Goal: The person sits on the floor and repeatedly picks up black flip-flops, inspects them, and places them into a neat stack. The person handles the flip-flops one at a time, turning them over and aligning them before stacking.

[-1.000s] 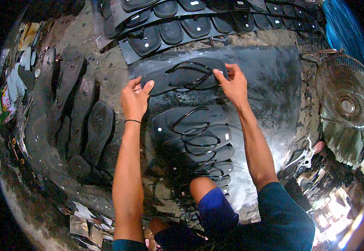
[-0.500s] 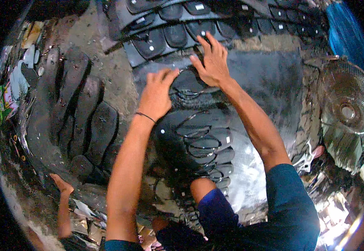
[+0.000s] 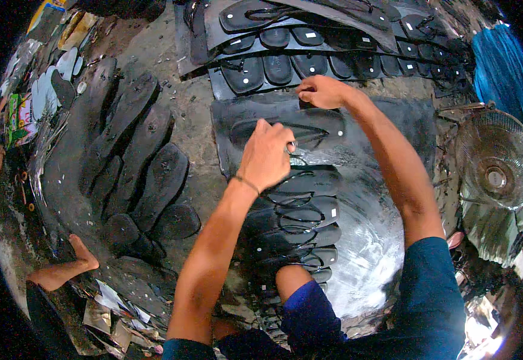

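A black flip-flop (image 3: 329, 124) with a thin strap loop lies sideways on a dark rubber sheet (image 3: 369, 114). My left hand (image 3: 266, 157) is over its near side, fingers bent and pinched together. A small shiny bit shows at those fingertips, but I cannot make out what it is. My right hand (image 3: 323, 93) is beyond the flip-flop, at the sheet's far edge, with its fingers curled in. Whatever it may hold is hidden. Nearer to me, a column of overlapping black flip-flops (image 3: 309, 210) with looped straps runs down toward my knee.
Rows of black soles (image 3: 278, 69) stand along the far side, with longer flip-flops (image 3: 243, 17) behind. Loose dark soles (image 3: 130, 162) are heaped at left. A round fan grille (image 3: 497, 162) and blue strands (image 3: 504, 72) are at right. Another person's bare foot (image 3: 84, 257) shows lower left.
My left hand has moved right and nearer to me. My right hand, spread before, has curled its fingers and shifted slightly right. The view has shifted, revealing more at the far side.
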Demonstrator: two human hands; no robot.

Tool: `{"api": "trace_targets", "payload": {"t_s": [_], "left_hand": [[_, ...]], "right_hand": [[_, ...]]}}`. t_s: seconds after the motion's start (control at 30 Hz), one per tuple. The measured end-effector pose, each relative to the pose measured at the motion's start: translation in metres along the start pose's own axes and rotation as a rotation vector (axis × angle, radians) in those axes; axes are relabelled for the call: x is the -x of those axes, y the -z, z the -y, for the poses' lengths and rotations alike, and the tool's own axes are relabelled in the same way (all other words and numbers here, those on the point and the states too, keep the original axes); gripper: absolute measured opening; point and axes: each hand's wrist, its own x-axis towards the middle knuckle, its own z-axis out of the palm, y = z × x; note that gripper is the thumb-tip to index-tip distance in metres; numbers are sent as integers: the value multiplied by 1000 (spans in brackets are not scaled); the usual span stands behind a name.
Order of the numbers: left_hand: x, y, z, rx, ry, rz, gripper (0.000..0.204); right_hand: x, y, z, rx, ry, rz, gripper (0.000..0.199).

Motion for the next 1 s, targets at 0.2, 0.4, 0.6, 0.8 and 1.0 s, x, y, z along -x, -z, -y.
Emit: {"api": "trace_targets", "payload": {"t_s": [0.2,0.4,0.6,0.8,1.0], "left_hand": [[16,7,-12,28,53,-37,29],[16,-12,29,-310,204,-199,69],[25,-34,44,-291,254,-135,72],[34,-21,33,-167,417,-158,76],[234,-4,-60,-39,452,-430,32]], "right_hand": [[17,50,61,-28,-29,462,31],[34,-30,41,309,119,-571,51],[43,-94,41,516,-14,-546,72],[42,-102,28,297,150,-682,69],[33,-94,-5,571,116,-782,61]]}}
